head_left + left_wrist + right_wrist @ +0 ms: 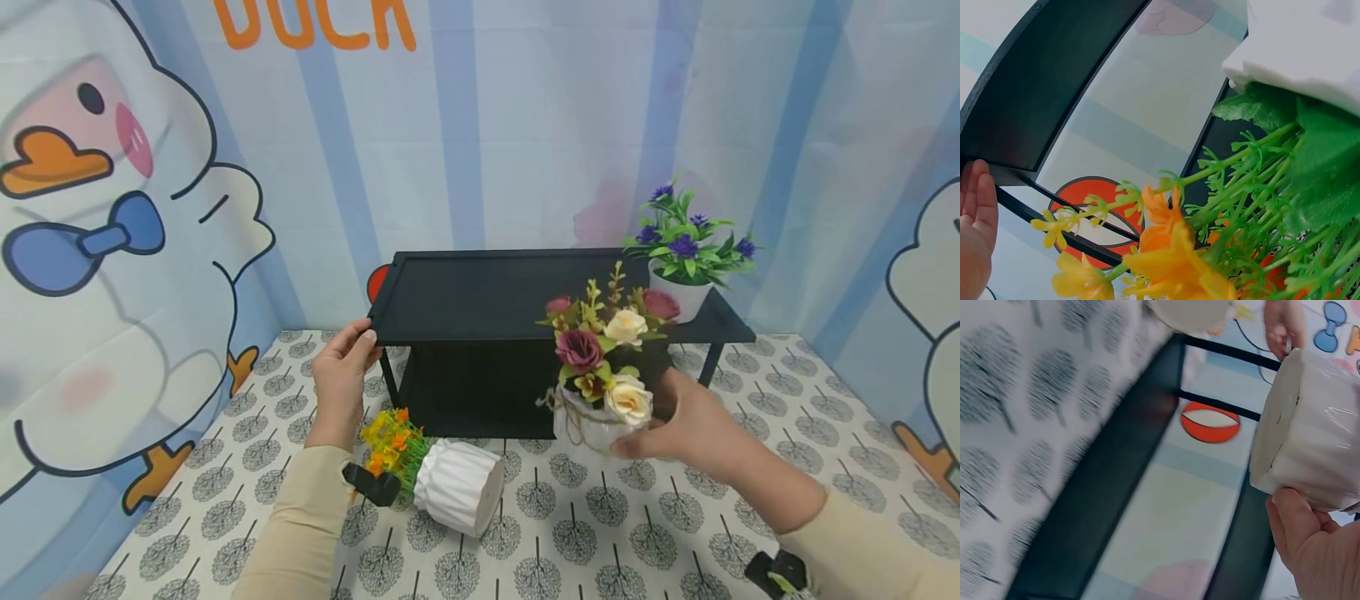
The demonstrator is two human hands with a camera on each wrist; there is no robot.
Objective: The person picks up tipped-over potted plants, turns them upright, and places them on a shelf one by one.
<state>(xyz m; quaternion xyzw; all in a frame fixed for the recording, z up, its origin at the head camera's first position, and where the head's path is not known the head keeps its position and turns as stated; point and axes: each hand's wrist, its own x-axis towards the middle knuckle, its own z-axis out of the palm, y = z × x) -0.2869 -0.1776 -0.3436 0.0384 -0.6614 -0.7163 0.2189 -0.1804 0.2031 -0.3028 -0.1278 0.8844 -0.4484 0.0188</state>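
Observation:
My left hand (342, 375) pinches the front left corner of a black two-tier shelf (480, 296). In front of the shelf's right half, my right hand (693, 425) holds a potted arrangement of artificial roses (600, 350), mauve and cream, with fingers and thumb round its pale pot (1316, 431), which has twine tied about it. The pot is off the table. By my left forearm, a ribbed white pot (461, 487) lies on its side, its orange and yellow flowers (1172, 250) pointing left. The lower tier is partly hidden behind the roses.
A white pot with purple flowers (681, 292) stands on the right end of the shelf top. Under everything lies a tablecloth (570, 533) printed with grey trees. A striped curtain (525, 125) with cartoon ducks hangs close behind and at both sides.

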